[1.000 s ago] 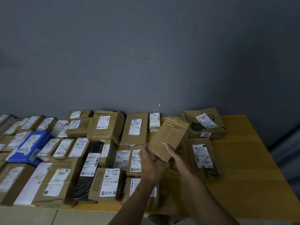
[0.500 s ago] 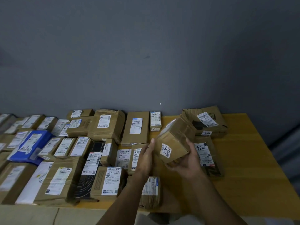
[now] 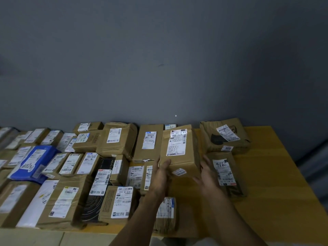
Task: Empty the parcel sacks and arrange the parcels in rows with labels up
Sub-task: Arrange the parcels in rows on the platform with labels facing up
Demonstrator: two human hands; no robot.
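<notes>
A person stands at a yellow wooden tabletop (image 3: 275,174) set against a grey wall and covered with rows of labelled parcels. Between the two hands sits a brown cardboard parcel (image 3: 180,157). A second ago it showed a plain taped face. Half a second ago it was tipped mid-turn. Now its white shipping label (image 3: 176,142) faces up.

The parcel fills the gap in the back row, between a tall brown parcel (image 3: 150,142) and a crumpled parcel (image 3: 224,135). Whether it fully rests on the tabletop cannot be told.

Neither grip is closed. The left hand (image 3: 160,174) lays straight fingers against the parcel's left side. The right hand (image 3: 206,174) is spread open by the near right corner, just beside a parcel with handwritten digits (image 3: 225,173).

The flip appears finished, so this parcel likely needs only squaring into line.
</notes>
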